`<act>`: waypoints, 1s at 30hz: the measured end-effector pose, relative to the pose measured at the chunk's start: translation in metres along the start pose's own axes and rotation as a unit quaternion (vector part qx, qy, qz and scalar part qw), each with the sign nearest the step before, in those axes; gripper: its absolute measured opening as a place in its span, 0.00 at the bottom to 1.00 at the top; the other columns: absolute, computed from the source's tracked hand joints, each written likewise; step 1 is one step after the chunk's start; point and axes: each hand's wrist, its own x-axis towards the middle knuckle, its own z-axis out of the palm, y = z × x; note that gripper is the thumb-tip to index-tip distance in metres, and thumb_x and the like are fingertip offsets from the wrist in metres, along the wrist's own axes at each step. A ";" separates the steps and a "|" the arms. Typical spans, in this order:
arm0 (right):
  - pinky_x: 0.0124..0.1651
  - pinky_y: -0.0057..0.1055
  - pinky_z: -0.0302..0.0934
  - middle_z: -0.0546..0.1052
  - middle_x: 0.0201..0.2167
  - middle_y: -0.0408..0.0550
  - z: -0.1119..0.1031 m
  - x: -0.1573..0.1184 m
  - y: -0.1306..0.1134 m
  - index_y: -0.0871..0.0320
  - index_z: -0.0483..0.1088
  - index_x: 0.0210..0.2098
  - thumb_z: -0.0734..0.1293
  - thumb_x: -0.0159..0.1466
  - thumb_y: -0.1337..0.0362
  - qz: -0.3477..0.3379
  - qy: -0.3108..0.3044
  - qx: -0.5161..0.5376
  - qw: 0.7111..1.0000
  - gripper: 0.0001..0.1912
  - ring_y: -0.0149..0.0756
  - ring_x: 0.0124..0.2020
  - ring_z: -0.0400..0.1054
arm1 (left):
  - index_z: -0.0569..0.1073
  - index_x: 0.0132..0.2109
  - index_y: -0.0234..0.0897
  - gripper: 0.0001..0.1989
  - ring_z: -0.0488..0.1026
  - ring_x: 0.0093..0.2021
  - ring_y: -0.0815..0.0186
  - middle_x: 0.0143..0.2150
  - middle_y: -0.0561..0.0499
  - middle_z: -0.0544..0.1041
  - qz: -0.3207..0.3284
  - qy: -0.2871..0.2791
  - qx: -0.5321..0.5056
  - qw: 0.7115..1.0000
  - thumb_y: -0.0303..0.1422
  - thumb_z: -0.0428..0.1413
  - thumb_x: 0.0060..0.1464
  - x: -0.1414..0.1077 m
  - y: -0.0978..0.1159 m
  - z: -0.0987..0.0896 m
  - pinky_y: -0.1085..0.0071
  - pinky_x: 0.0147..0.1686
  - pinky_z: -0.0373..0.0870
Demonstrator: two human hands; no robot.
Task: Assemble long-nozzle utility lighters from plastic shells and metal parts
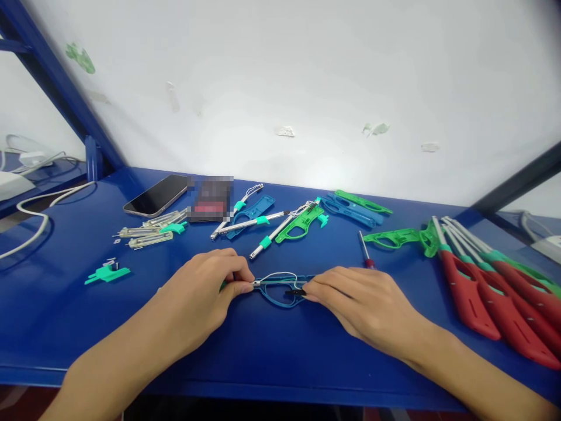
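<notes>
Near the front middle of the table lies a blue plastic shell (277,300) with a loop-shaped opening, between my two hands. My left hand (210,292) pinches a thin metal rod at the shell's left end, fingers pressed together. At the shell's right end, my right hand (363,298) has its fingertips closed on a small black part (295,292). A thin white wire (280,273) arches over the shell from the rod's end toward my right fingertips. The far ends of the shell are hidden under my hands.
Metal tubes (256,222) with wires, green shells (302,225) and blue shells (353,209) lie behind. Red-handled lighters (471,298) are at right, beside a screwdriver (366,251). At left are a phone (158,195), clear parts (151,234) and teal pieces (107,273).
</notes>
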 end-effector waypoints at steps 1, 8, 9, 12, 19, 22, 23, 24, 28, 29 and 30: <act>0.37 0.29 0.71 0.87 0.36 0.47 0.000 -0.001 0.000 0.61 0.80 0.43 0.56 0.82 0.69 -0.002 -0.003 0.001 1.000 0.21 0.32 0.32 0.80 | 0.81 0.37 0.46 0.11 0.77 0.43 0.59 0.42 0.54 0.83 0.002 -0.003 -0.001 1.000 0.36 0.56 0.68 0.000 0.000 0.000 0.63 0.43 0.66; 0.34 0.30 0.70 0.87 0.37 0.49 -0.005 -0.005 0.000 0.61 0.80 0.44 0.57 0.80 0.71 -0.018 -0.028 -0.024 0.999 0.20 0.33 0.31 0.80 | 0.81 0.37 0.46 0.10 0.78 0.42 0.59 0.41 0.53 0.83 0.013 -0.001 -0.005 1.000 0.35 0.57 0.68 0.001 0.001 -0.001 0.64 0.43 0.67; 0.34 0.30 0.70 0.87 0.37 0.49 -0.005 -0.005 0.000 0.61 0.80 0.44 0.57 0.80 0.70 -0.020 -0.030 -0.026 0.999 0.19 0.33 0.31 0.80 | 0.81 0.37 0.46 0.10 0.78 0.42 0.59 0.41 0.53 0.83 0.013 -0.001 -0.004 1.000 0.35 0.57 0.68 0.001 0.001 0.000 0.64 0.43 0.67; 0.34 0.32 0.71 0.88 0.37 0.49 -0.005 -0.005 -0.001 0.61 0.81 0.45 0.59 0.80 0.69 -0.021 -0.029 -0.030 0.999 0.17 0.34 0.31 0.80 | 0.81 0.37 0.46 0.10 0.77 0.41 0.59 0.41 0.54 0.83 0.010 0.000 0.002 1.000 0.35 0.57 0.68 0.001 0.000 0.000 0.64 0.42 0.67; 0.34 0.35 0.66 0.85 0.39 0.48 -0.008 -0.004 -0.005 0.60 0.80 0.50 0.66 0.76 0.64 0.028 -0.004 0.011 1.000 0.11 0.37 0.35 0.79 | 0.80 0.38 0.46 0.11 0.77 0.43 0.60 0.42 0.54 0.83 0.021 0.005 0.008 1.000 0.36 0.56 0.69 0.001 -0.004 0.002 0.64 0.45 0.66; 0.33 0.36 0.62 0.79 0.39 0.47 -0.008 0.000 -0.006 0.51 0.77 0.60 0.64 0.77 0.61 0.046 -0.078 0.043 0.995 0.16 0.38 0.33 0.73 | 0.80 0.39 0.45 0.11 0.77 0.42 0.59 0.41 0.53 0.82 0.014 0.003 0.005 1.000 0.35 0.55 0.69 0.001 -0.003 0.003 0.63 0.44 0.65; 0.33 0.35 0.62 0.77 0.39 0.46 -0.007 0.002 -0.005 0.48 0.76 0.62 0.64 0.77 0.60 0.050 -0.107 0.057 0.991 0.17 0.38 0.33 0.72 | 0.80 0.38 0.45 0.11 0.76 0.41 0.59 0.41 0.53 0.82 0.015 0.003 0.004 1.000 0.35 0.55 0.69 0.001 -0.003 0.003 0.63 0.44 0.65; 0.35 0.35 0.62 0.75 0.39 0.46 -0.007 0.003 -0.004 0.46 0.75 0.63 0.64 0.77 0.60 0.057 -0.131 0.073 0.987 0.18 0.38 0.33 0.71 | 0.80 0.38 0.45 0.11 0.76 0.41 0.59 0.40 0.53 0.82 0.018 0.002 0.004 1.000 0.35 0.55 0.69 0.001 -0.002 0.003 0.63 0.44 0.65; 0.41 0.37 0.63 0.72 0.40 0.45 -0.003 0.002 0.001 0.45 0.75 0.64 0.65 0.77 0.58 0.086 -0.174 0.142 0.971 0.18 0.38 0.36 0.69 | 0.80 0.38 0.45 0.11 0.76 0.41 0.60 0.41 0.54 0.82 0.018 0.002 0.007 1.000 0.35 0.55 0.69 0.001 -0.003 0.002 0.64 0.43 0.64; 0.42 0.38 0.63 0.71 0.40 0.45 -0.002 0.001 0.002 0.45 0.74 0.64 0.64 0.78 0.58 0.089 -0.177 0.151 0.968 0.18 0.38 0.37 0.69 | 0.80 0.38 0.45 0.11 0.76 0.40 0.60 0.41 0.54 0.82 0.019 0.004 0.007 1.000 0.36 0.56 0.68 0.001 -0.003 0.002 0.65 0.42 0.64; 0.43 0.38 0.63 0.71 0.40 0.45 -0.002 0.000 0.003 0.45 0.74 0.65 0.64 0.78 0.58 0.089 -0.179 0.157 0.967 0.18 0.38 0.37 0.69 | 0.80 0.38 0.45 0.10 0.76 0.40 0.60 0.41 0.54 0.82 0.021 0.005 0.006 1.000 0.36 0.56 0.68 0.001 -0.004 0.002 0.65 0.42 0.64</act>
